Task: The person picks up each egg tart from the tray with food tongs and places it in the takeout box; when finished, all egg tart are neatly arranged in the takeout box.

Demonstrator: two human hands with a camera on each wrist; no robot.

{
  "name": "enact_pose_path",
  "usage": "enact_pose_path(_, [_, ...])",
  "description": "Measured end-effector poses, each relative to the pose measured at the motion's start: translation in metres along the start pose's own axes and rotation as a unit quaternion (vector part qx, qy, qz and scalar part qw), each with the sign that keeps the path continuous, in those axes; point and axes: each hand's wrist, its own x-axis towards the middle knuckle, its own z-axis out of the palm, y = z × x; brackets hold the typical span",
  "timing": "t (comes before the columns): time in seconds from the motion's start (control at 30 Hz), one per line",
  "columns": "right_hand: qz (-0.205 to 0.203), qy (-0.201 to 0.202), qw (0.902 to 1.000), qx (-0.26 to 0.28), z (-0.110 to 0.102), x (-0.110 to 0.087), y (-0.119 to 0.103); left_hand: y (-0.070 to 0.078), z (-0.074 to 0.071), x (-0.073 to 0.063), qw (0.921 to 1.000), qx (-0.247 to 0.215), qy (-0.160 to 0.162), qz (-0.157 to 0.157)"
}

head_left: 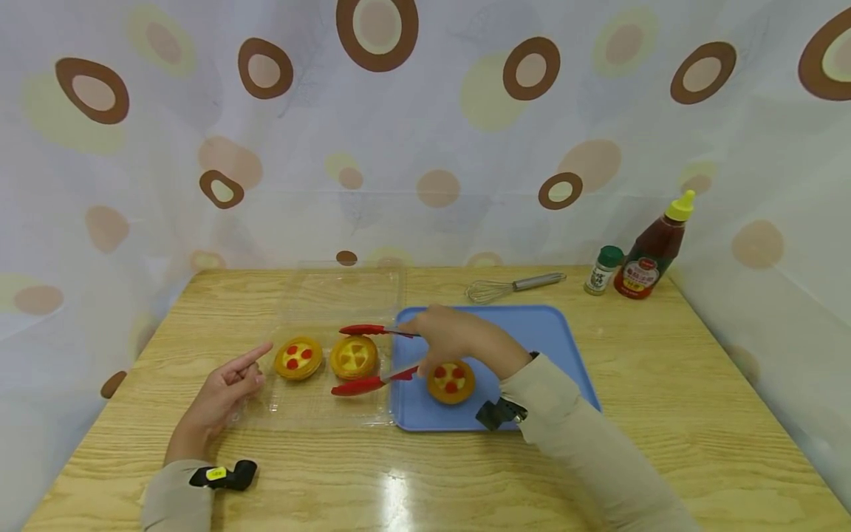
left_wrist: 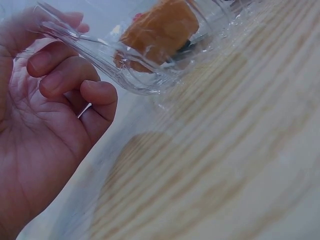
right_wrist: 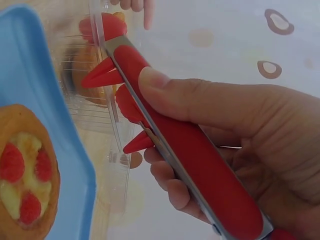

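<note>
My left hand point(head_left: 219, 399) is at the left side of an open clear plastic box point(head_left: 319, 410). The left wrist view has its fingers curled at the box rim point(left_wrist: 95, 62), with the rim passing between them. With my right hand point(head_left: 452, 336) I grip red tongs point(right_wrist: 192, 165) over the tray's left part. Their red tips point(head_left: 359, 386) are spread on either side of a tart with yellow wedges point(head_left: 354, 357) in the box. Left of it sits a tart with red pieces point(head_left: 298, 358). Another red-topped tart point(head_left: 450, 382) lies on the blue tray point(head_left: 545, 332), below my right hand.
Behind the tray lies a whisk point(head_left: 512, 287). A green-capped shaker point(head_left: 603, 270) and a red sauce bottle point(head_left: 653, 251) with a yellow cap stand at the back right. The box lid point(head_left: 346, 288) is folded back toward the patterned curtain point(head_left: 399, 148). Everything rests on a wooden table point(head_left: 332, 480).
</note>
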Motion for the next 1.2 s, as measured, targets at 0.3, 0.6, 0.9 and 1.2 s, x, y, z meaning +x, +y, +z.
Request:
enact_pose_path(0.3, [-0.01, 0.027, 0.9991, 0.032, 0.009, -0.009, 0.008, 0.001, 0.0, 0.0, 1.0, -0.002, 0.003, -0.005])
enact_pose_path(0.6, [-0.023, 0.074, 0.992, 0.1, 0.018, -0.027, 0.025, 0.001, 0.0, 0.001, 1.0, 0.001, 0.004, -0.009])
enact_pose_path(0.9, [-0.058, 0.133, 0.9812, 0.127, 0.03, -0.052, 0.044, 0.001, -0.001, 0.0, 0.9999, 0.002, 0.008, -0.012])
enact_pose_path(1.2, [-0.048, 0.183, 0.9704, 0.151, 0.044, -0.089, 0.062, 0.0, -0.002, 0.001, 1.0, 0.007, -0.002, -0.001])
